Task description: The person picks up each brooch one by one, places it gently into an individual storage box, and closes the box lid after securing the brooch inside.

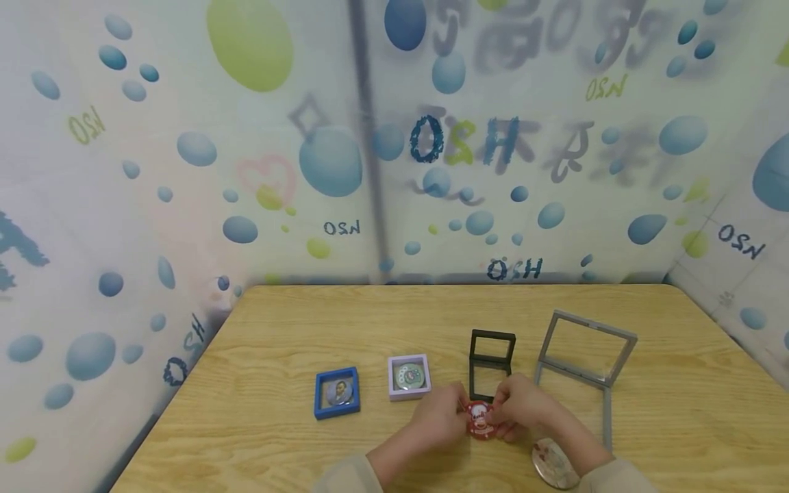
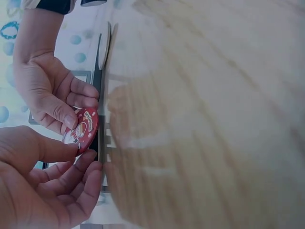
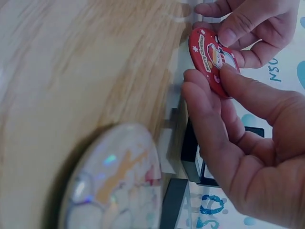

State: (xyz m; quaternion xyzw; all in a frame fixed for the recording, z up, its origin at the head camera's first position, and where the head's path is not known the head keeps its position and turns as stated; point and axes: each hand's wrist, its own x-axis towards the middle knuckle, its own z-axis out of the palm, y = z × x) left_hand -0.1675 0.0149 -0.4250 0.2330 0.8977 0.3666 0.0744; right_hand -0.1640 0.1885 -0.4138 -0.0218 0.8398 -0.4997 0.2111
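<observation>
A round red badge (image 1: 480,420) with a cartoon figure in a red hat is held between both hands, low over the table. My left hand (image 1: 440,414) pinches one edge, its thumb lying across the printed face in the left wrist view. Opposite it, my right hand (image 1: 524,404) pinches the other edge between thumb and fingers. In the right wrist view the badge (image 3: 213,62) is tilted, with white snowflakes and lettering round its rim. Just beyond the hands stands a small black display frame (image 1: 493,335), hinged open.
A larger grey frame (image 1: 607,383) stands hinged open at the right. Close to the right forearm lies a big round badge (image 1: 553,463) with a pale picture. To the left are a lilac frame (image 1: 409,394) and a blue frame (image 1: 337,412), each holding a round badge.
</observation>
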